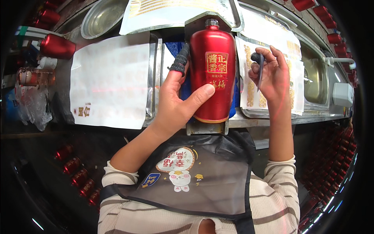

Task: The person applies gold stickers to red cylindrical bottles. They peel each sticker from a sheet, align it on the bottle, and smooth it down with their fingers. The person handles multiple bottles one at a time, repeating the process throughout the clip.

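A red metallic bottle (212, 74) with gold label squares lies in a metal cradle (206, 126) at the bench's middle, neck pointing away from me. My left hand (177, 97) grips its left side, thumb across the lower body and a dark finger cot on the index finger. My right hand (270, 74) hovers to the right of the bottle, pinching a thin dark blade-like tool (260, 72), with a dark cot on one fingertip. It is above a white sheet of gold stickers (249, 89).
A large white backing sheet (111, 84) lies to the left, with another red bottle (56, 46) beyond it. A round steel bowl (102, 16) and a tray with a sheet sit at the back. Several red bottles line the floor at both sides. A steel tray (317, 78) stands at right.
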Demonstrator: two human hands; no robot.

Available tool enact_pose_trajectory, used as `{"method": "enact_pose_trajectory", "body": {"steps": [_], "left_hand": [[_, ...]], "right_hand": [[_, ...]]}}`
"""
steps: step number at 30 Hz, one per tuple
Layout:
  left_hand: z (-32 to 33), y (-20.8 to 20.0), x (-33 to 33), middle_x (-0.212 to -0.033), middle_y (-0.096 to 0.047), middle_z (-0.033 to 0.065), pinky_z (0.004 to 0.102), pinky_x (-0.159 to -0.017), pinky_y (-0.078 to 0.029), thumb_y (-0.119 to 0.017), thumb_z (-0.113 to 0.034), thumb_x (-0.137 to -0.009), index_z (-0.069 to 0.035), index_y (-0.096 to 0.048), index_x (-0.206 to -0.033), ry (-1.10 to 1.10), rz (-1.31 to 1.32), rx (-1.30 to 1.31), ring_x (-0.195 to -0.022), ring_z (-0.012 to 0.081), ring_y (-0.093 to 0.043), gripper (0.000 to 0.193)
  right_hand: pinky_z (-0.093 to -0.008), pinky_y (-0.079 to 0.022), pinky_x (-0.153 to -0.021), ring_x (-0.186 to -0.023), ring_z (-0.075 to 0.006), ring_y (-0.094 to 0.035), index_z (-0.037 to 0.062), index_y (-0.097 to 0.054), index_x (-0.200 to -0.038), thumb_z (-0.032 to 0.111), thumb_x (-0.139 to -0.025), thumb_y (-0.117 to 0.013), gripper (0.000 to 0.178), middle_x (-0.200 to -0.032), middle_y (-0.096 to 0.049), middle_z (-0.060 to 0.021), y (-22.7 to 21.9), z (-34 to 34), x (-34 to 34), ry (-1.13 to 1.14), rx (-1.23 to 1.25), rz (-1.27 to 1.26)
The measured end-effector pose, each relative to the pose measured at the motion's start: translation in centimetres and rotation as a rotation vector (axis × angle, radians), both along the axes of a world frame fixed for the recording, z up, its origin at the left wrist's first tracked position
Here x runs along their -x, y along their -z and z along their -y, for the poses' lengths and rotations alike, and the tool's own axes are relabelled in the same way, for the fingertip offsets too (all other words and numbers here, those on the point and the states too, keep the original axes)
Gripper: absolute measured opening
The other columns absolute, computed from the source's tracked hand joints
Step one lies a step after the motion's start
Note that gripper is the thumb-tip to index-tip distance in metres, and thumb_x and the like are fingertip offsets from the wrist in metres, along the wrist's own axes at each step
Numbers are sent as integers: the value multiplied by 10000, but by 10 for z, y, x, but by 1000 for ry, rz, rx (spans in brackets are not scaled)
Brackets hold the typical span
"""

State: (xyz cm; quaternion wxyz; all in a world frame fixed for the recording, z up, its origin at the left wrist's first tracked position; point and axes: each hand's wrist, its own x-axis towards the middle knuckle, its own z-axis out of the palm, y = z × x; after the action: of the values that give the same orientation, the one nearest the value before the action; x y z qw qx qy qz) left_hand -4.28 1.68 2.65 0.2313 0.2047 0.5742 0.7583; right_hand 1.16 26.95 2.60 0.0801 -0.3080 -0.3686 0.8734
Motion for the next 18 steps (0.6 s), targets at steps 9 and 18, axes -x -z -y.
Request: {"method": "enact_pose_trajectory", "body": {"steps": [9,18], "left_hand": [[-3,0,-1,-1407,-527,158,347,-1076,-432,-726,-89,-913,44,-343,-1487,0,5,-3,-1267,200,-533,703],[3,5,0,-1454,-490,147,339,-1107,-396,-622,-116,-973,49,-311,-1512,21,81,-53,-1291,181,-508,644]], "right_hand": [[-288,-531,-797,-896,-169,-655,6,-578,-1159,-21,-828,-723,362,-1023,-648,-92,-55,66,-16,-258,-1272,-448],[-375,-521,-613,-755,-275,-636,76,-672,-959,59,-713,-710,249,-818,-614,-66,-45,40,37,-114,-2161,-884]]}}
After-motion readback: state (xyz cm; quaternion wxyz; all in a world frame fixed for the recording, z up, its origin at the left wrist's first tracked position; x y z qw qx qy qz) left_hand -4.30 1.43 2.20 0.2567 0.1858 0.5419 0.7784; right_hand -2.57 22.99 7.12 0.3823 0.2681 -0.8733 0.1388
